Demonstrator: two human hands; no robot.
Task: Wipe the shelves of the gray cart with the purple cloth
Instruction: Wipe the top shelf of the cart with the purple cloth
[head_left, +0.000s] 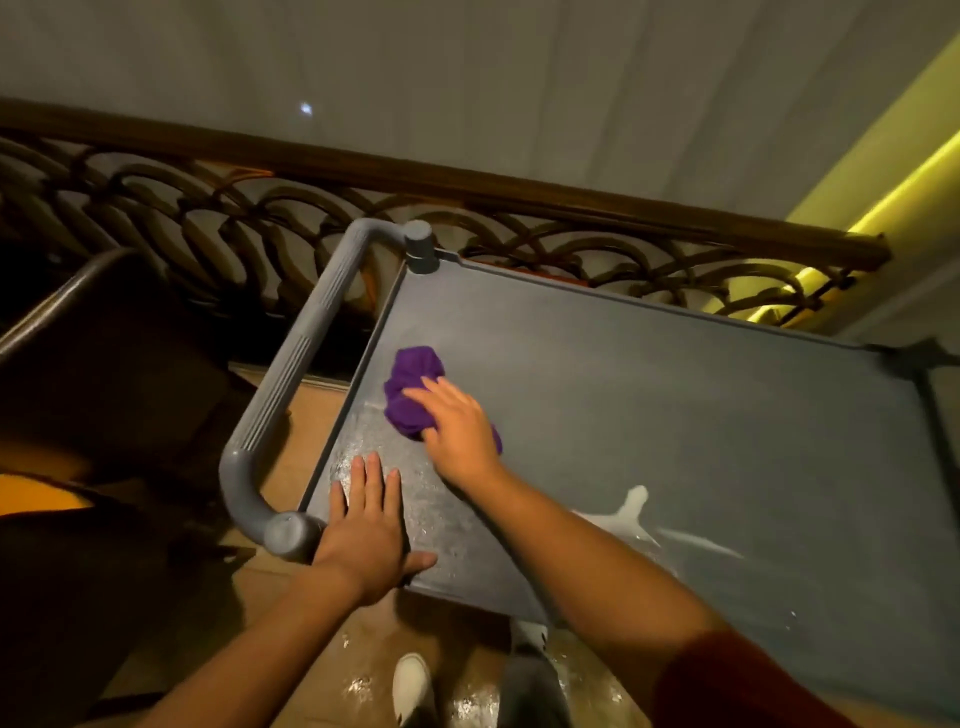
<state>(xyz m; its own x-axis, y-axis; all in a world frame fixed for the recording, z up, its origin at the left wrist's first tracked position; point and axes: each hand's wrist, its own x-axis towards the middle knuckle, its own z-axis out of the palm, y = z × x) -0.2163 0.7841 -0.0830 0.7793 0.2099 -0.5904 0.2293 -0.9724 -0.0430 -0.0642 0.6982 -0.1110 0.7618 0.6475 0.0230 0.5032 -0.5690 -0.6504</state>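
Wiping top shelf (649, 395): right hand (457, 423) presses cloth (415, 371), fingers (434, 392) flat; left hand (366, 527) flat, bracing. Next: sweep right toward white streak (631, 506).

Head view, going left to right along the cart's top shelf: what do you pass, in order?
Cart handle → left hand, flat on the shelf → right hand, pressing the purple cloth → white streak on the shelf.
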